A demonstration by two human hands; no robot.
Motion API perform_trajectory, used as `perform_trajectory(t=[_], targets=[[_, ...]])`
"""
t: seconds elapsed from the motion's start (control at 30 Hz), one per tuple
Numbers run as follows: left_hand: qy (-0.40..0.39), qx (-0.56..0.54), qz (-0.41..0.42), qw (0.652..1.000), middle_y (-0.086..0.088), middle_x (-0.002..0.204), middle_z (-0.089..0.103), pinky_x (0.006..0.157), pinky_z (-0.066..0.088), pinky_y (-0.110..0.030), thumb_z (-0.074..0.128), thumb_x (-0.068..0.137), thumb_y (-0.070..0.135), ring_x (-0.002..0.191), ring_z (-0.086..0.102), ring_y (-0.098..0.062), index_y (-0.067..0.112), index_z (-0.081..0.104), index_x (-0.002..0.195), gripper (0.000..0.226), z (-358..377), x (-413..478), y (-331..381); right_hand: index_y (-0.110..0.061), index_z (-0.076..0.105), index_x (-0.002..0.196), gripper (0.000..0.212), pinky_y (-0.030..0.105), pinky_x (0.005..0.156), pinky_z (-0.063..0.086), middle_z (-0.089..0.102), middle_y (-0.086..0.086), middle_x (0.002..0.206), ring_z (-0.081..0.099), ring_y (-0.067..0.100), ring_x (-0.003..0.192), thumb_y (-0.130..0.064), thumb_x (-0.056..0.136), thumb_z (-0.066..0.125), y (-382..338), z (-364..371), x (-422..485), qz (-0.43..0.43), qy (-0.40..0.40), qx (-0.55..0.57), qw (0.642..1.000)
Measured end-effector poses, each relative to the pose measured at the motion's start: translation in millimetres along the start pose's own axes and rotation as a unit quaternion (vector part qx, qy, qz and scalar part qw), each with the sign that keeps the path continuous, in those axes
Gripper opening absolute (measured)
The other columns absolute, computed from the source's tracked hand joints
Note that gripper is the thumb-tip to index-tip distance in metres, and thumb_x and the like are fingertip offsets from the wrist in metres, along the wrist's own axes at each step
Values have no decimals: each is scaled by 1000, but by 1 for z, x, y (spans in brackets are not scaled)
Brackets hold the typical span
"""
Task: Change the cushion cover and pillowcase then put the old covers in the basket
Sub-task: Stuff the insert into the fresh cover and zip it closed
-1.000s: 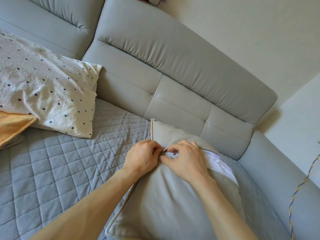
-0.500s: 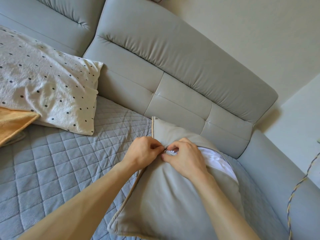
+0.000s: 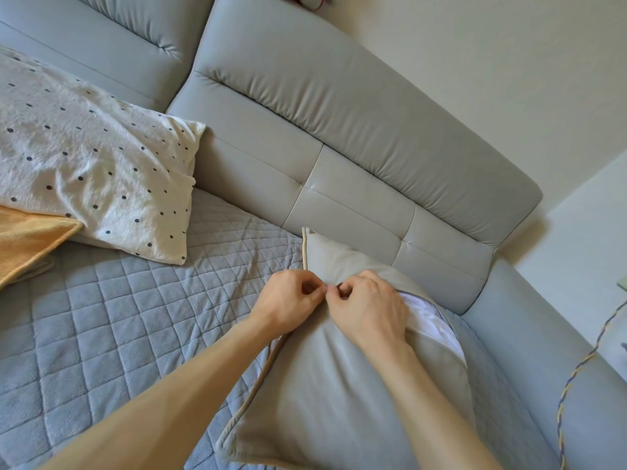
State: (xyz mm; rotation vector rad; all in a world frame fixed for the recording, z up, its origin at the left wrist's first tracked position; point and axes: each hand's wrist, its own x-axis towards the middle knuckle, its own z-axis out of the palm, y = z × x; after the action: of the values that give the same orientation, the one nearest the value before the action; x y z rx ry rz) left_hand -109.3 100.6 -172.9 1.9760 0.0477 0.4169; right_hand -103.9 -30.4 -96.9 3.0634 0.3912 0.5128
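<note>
While your left hand and right hand pinch the opening seam of the limp, light grey-beige fabric cushion cover, grip seam, not slack cloth.

Plenty of open quilted seat left of the cushion — the dotted pillow and orange cloth only crowd the far left. Backrest sits tight behind it (armrest close on the right), so little room there.

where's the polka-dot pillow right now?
Head view, upper left: the polka-dot pillow lies on the quilted seat cover against the sofa backrest, with orange fabric at its lower-left edge, left of the grey cushion.
</note>
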Motion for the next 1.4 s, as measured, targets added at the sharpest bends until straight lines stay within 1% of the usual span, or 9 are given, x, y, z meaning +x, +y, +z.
perform_trajectory(t=[0.27, 0.5, 0.67, 0.83, 0.93, 1.07, 1.17, 1.3, 1.4], targets=[[47, 87, -12, 995, 14, 92, 64, 75, 50, -33, 53, 91, 43, 90, 62, -12, 29, 66, 91, 20, 4, -9, 8, -20, 67, 78, 27, 34, 73, 46, 60, -4, 102, 61, 26, 98, -41, 93, 57, 1, 0, 2, 35, 10, 73, 997], [111, 218, 7, 970, 8, 88, 58, 81, 32, -35, 41, 96, 36, 79, 60, -17, 22, 55, 87, 22, 16, -14, 24, -20, 63, 93, 25, 39, 79, 44, 62, -3, 108, 63, 27, 97, -38, 99, 47, 29, -8, -14, 79, 72, 63, 992], [112, 247, -6, 963, 9, 81, 56, 81, 29, -35, 43, 93, 35, 76, 57, -14, 23, 54, 82, 20, 15, -16, 29, -20, 58, 93, 25, 37, 82, 34, 71, 0, 94, 65, 28, 95, -37, 101, 43, 54, -19, -27, 111, 88, 26, 990], [119, 298, 26, 947, 10, 76, 56, 81, 33, -37, 48, 91, 31, 75, 57, -16, 22, 55, 78, 17, 16, -27, 36, -23, 51, 87, 21, 39, 82, 41, 69, -5, 83, 63, 29, 93, -37, 102, 44, 67, -18, -33, 87, 23, 158, 983], [124, 293, 62, 946, 7, 90, 62, 80, 39, -40, 53, 90, 25, 85, 61, -22, 22, 61, 92, 9, 14, -32, 31, -24, 52, 83, 21, 44, 89, 44, 63, -10, 71, 63, 21, 85, -35, 100, 49, 77, -11, -35, 60, 2, 244, 968], [41, 226, 158, 960, 13, 116, 58, 83, 49, -36, 50, 82, 30, 105, 56, -16, 31, 60, 116, 36, 20, -29, 53, -29, 51, 82, 19, 42, 89, 43, 64, -12, 72, 64, 18, 86, -36, 99, 51, 77, -6, -38, 53, 35, 278, 959], [-27, 232, 138, 963, 17, 118, 58, 85, 52, -36, 49, 91, 35, 114, 51, -12, 35, 61, 122, 33, 31, -18, 69, -26, 54, 89, 17, 37, 82, 36, 70, -8, 83, 64, 20, 92, -37, 100, 47, 75, -4, -36, 56, 58, 241, 967], [28, 212, 133, 968, 8, 95, 62, 69, 53, -37, 51, 100, 34, 93, 59, -17, 28, 70, 106, 21, 36, -12, 65, -20, 52, 75, 17, 38, 65, 35, 63, -4, 65, 62, 27, 71, -30, 89, 51, 67, 1, -41, 32, 159, 166, 973], [74, 243, 154, 955, 5, 90, 61, 60, 46, -31, 50, 101, 34, 82, 60, -20, 24, 70, 102, 22, 36, -14, 64, -20, 49, 80, 17, 39, 74, 37, 65, -3, 75, 61, 26, 82, -28, 94, 48, 70, -2, -36, 66, 138, 181, 972]])
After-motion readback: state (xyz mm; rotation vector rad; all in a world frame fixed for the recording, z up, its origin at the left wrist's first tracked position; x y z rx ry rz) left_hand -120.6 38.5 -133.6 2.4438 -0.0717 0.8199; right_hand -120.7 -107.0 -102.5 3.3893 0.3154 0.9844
